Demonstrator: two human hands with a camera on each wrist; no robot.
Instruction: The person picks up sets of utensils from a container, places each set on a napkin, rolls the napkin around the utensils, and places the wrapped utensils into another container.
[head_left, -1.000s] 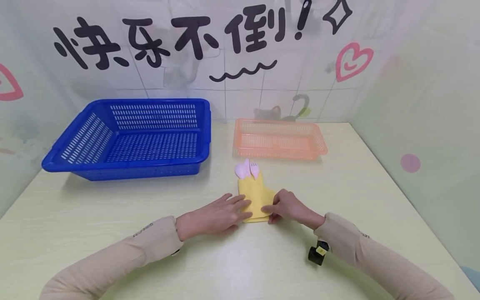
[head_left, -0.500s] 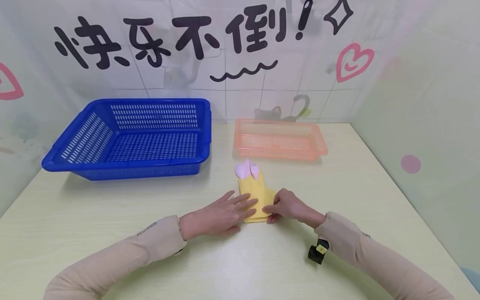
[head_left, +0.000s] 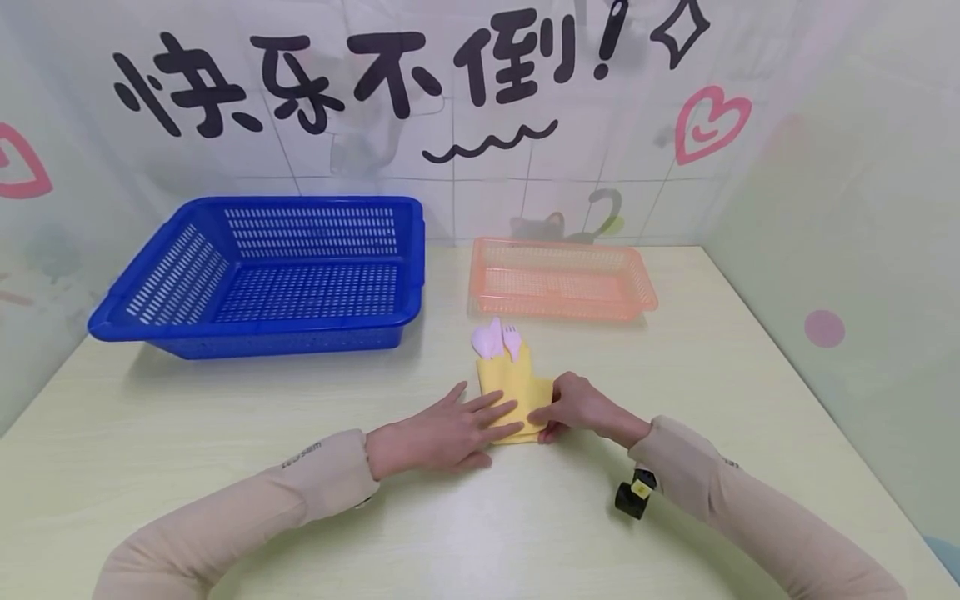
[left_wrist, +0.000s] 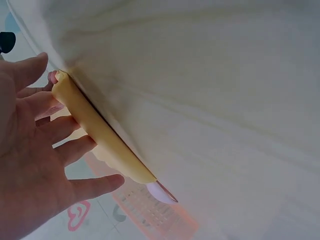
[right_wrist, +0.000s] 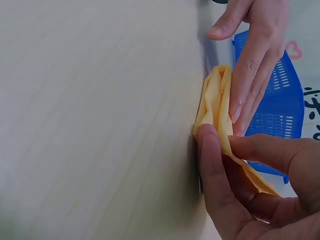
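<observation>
A folded yellow cloth napkin (head_left: 510, 379) lies on the table, wrapped round pink cutlery. A spoon (head_left: 483, 343), a knife (head_left: 496, 333) and a fork (head_left: 512, 340) stick out of its far end; their handles are hidden in the cloth. My left hand (head_left: 457, 431) rests on the napkin's left part with fingers spread and straight, as the left wrist view also shows. At the near right edge my right hand (head_left: 585, 408) pinches the cloth between thumb and fingers. In the right wrist view the napkin's layered edge (right_wrist: 217, 105) shows, with the pinch at its corner.
A large blue basket (head_left: 300, 323) stands at the back left of the table (head_left: 465, 533). Behind the napkin sits a shallow pink basket (head_left: 558, 304). Printed curtains (head_left: 840, 208) close off the back and sides.
My left hand has slid a little to the right, its fingers lying further across the napkin. The right hand keeps its pinch, almost in the same place.
</observation>
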